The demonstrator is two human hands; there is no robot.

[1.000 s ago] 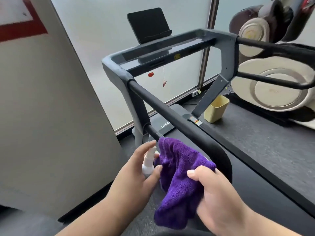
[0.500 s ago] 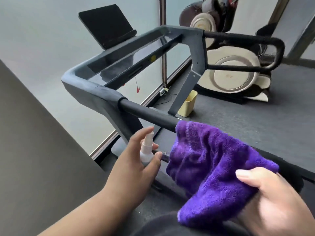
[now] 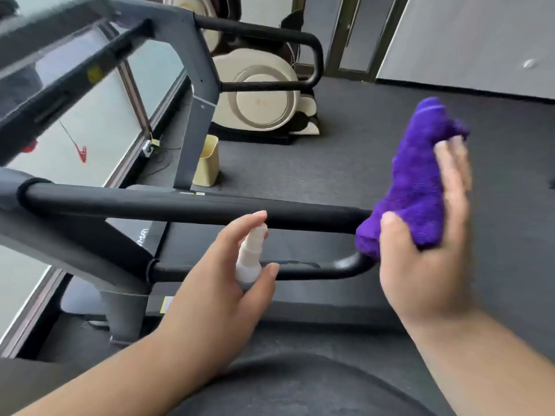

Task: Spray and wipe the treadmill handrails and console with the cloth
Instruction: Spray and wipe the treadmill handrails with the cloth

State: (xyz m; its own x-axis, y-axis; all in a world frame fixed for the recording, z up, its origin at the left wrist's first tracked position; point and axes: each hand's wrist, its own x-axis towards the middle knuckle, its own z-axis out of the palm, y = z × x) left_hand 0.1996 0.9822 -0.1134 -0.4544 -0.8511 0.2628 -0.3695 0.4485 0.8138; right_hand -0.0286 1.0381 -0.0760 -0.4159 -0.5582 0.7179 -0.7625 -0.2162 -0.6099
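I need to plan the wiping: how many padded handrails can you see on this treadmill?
2. The near handrail runs across the middle, its end under the cloth; the far handrail is beyond the console frame. None looks hidden.

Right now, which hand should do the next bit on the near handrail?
Probably the left hand: it holds the spray bottle with its nozzle up by the handrail. The right hand keeps the purple cloth at the bar's end for wiping afterwards.

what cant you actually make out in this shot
- Head view: the spray bottle body, wrapped by the left hand.
- The near handrail end bend, covered by the purple cloth.
- The console, motion-blurred and cut off by the top and left edges.
- The right hand fingertips, blurred.
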